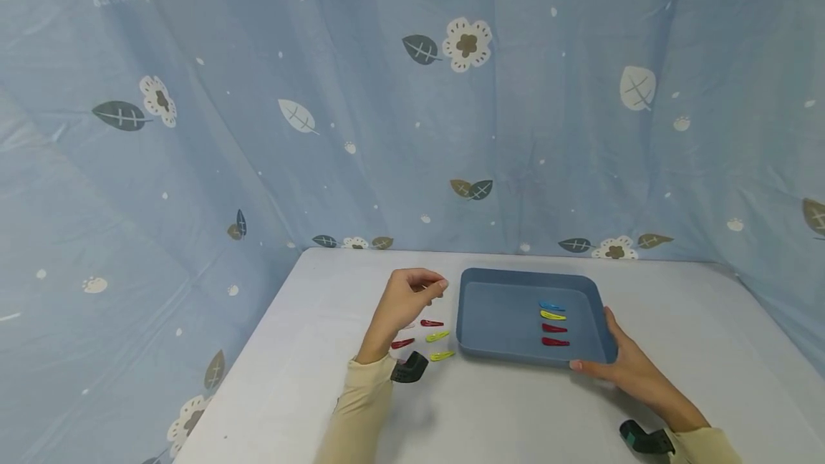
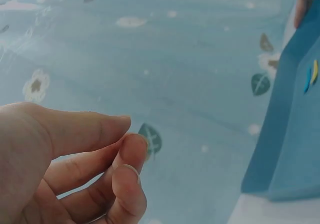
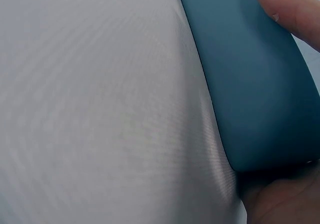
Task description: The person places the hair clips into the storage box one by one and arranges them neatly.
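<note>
Right hand (image 1: pixel 628 362) grips the tray (image 1: pixel 496 313) at its near right corner; left hand (image 1: pixel 404 299), near the tray's left side, has thumb and fingertips drawn together, and I cannot tell whether they pinch anything. Inside the tray's right half, a blue clip (image 1: pixel 552 306), a yellow clip (image 1: pixel 553 316) and two red clips (image 1: pixel 555 341) lie in a column. Left of the tray, more red and yellow clips (image 1: pixel 437 336) lie on the white table (image 1: pixel 509 407). Behind the tray hangs a blue patterned cloth (image 1: pixel 374 149).
</note>
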Demonstrator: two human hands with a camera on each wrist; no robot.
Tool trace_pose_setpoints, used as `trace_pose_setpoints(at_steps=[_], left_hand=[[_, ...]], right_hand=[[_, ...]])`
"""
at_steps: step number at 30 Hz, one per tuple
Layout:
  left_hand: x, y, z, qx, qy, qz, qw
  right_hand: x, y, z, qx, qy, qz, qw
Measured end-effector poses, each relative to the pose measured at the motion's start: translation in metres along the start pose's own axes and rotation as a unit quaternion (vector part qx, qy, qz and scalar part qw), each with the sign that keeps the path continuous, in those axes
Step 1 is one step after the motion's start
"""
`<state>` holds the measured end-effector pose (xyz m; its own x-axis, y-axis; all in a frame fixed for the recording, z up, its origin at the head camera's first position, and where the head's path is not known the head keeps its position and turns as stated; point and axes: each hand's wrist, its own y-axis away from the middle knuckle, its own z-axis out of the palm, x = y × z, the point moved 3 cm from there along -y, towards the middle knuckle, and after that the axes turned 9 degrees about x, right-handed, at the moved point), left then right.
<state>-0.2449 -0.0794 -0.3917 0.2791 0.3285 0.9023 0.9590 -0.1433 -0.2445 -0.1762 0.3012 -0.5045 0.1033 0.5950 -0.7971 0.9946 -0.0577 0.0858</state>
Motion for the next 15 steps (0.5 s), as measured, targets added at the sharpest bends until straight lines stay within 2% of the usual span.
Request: trace_pose_setpoints(at_steps=[4,8,15], left_hand=[[-0.007,-0.001,-0.012,0.024,-0.004,-0.010,0.9997],[-0.017,-0.003,-0.018,0.042,-0.025,-0.025,0.9985],[-0.032,-0.008,-0.021,0.044,-0.036,-0.044,0.9974]], right_hand=[[-0.001,0.000,-0.001,-0.005,0.006,0.005,1.000],[-0.001,-0.001,-0.001,-0.011,0.013,0.011,1.000],[0.000,-0.001,-0.001,-0.015,0.020,0.020,0.999]])
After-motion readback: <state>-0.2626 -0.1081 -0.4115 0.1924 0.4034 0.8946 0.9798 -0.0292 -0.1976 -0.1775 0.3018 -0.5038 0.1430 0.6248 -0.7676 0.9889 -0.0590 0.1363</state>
